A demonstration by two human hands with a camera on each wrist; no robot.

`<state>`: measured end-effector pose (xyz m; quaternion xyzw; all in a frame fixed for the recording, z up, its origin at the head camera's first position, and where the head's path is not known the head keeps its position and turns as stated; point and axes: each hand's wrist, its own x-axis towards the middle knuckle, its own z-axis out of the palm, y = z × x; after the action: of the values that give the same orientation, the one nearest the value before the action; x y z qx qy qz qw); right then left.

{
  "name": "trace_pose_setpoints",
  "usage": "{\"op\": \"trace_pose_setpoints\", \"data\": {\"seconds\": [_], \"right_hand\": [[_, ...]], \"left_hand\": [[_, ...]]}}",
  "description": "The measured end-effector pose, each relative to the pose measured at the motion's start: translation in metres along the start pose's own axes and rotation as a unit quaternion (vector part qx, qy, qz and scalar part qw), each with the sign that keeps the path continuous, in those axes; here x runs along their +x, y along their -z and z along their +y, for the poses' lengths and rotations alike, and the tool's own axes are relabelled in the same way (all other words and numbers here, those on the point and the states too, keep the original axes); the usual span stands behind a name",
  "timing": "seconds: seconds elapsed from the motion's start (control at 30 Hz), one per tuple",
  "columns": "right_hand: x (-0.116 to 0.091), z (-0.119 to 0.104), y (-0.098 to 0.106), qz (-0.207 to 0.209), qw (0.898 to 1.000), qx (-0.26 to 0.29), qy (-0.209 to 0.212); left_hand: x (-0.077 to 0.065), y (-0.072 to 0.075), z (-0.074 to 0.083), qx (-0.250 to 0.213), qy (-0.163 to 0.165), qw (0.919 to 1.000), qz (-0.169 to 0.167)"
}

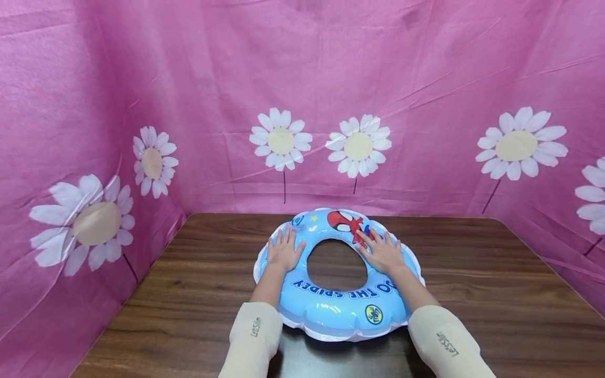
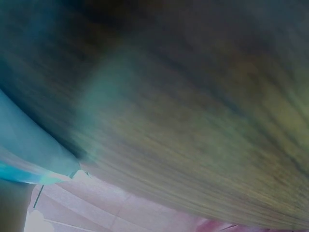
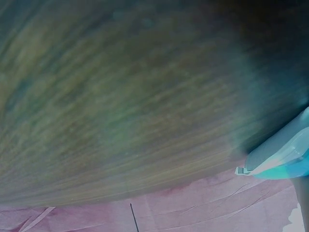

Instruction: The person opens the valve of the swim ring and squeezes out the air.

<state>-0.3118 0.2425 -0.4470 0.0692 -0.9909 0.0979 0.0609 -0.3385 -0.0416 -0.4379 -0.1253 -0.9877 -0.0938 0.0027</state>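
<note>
Probably, the ring (image 1: pixel 331 314) is light, soft and rather slippery, best held by its two sides. It lies on the counter (image 1: pixel 198 283), lower centre of the frame; left hand (image 1: pixel 284 255) and right hand (image 1: pixel 385 256) rest on it, fingers extended.

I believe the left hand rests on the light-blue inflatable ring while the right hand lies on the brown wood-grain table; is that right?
Not quite: the head view shows the right hand resting on the ring like the left hand, not on the table.
</note>
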Motion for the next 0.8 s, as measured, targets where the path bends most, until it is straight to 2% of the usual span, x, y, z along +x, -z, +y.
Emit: {"op": "trace_pose_setpoints", "data": {"seconds": [0.27, 0.8], "right_hand": [[-0.0002, 0.0001, -0.0011, 0.013, 1.000, 0.000, 0.002], [-0.0001, -0.0040, 0.0016, -0.012, 1.000, -0.007, -0.005]], "left_hand": [[-0.0007, 0.0003, 0.0009, 0.004, -0.001, 1.0000, -0.002], [0.0008, -0.0023, -0.0006, 0.005, 0.001, 1.0000, -0.004]]}}
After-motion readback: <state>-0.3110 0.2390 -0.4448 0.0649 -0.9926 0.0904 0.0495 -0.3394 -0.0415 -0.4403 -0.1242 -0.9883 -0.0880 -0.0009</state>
